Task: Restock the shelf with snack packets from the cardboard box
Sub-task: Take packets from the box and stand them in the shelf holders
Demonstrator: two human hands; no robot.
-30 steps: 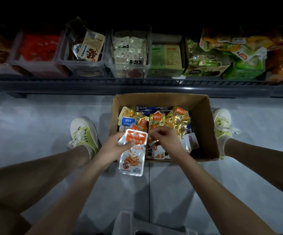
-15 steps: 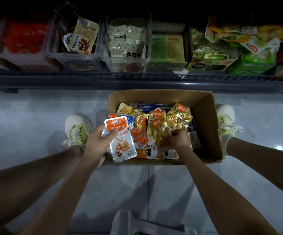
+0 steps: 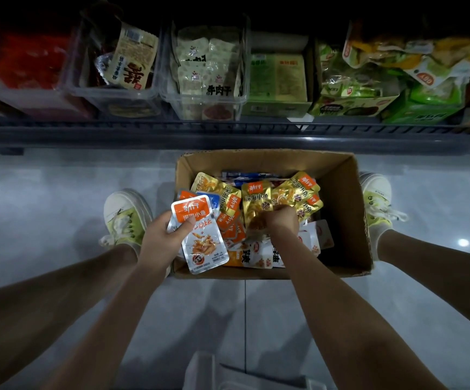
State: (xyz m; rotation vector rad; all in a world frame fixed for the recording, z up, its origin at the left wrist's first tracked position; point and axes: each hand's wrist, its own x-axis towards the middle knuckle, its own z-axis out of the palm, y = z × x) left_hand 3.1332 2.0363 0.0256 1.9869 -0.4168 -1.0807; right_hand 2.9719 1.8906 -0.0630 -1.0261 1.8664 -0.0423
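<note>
An open cardboard box (image 3: 343, 198) stands on the floor below the shelf (image 3: 228, 130), filled with gold, orange and white snack packets (image 3: 292, 192). My left hand (image 3: 160, 237) grips a stack of silver packets with orange tops (image 3: 200, 235) at the box's left edge, thumb pressed on the front one. My right hand (image 3: 281, 220) reaches down into the box, fingers curled round a gold packet (image 3: 256, 206) in the middle of the pile.
The shelf holds clear bins (image 3: 205, 68) and green display cartons (image 3: 278, 80) of other snacks. My feet in light green shoes (image 3: 126, 218) flank the box on the grey tiled floor. A white stool edge (image 3: 208, 372) shows at the bottom.
My left hand lifted the silver packets up and left, to the box's left edge. My right hand dropped deeper into the box and closed on a gold packet.
</note>
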